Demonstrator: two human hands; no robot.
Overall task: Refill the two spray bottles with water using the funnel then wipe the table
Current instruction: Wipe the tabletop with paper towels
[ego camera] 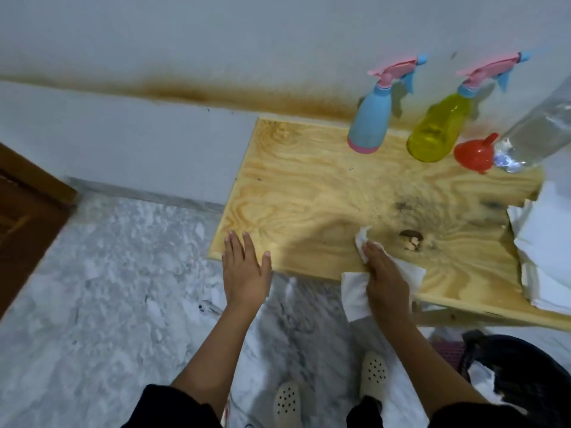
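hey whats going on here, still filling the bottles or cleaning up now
Cleaning up. The person's right hand presses a white paper towel onto the wooden table near its front edge, while the left hand rests flat, fingers spread, at the table's front left corner. The blue spray bottle and yellow spray bottle stand capped by the wall, with the red funnel lying beside them, next to a clear bottle.

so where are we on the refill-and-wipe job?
Refill looks finished: blue spray bottle and yellow spray bottle stand capped at the back, red funnel set aside; fill levels can't be read. In hand: the right hand presses a white tissue on the table; the left hand rests flat. Left: the rest of the tabletop.
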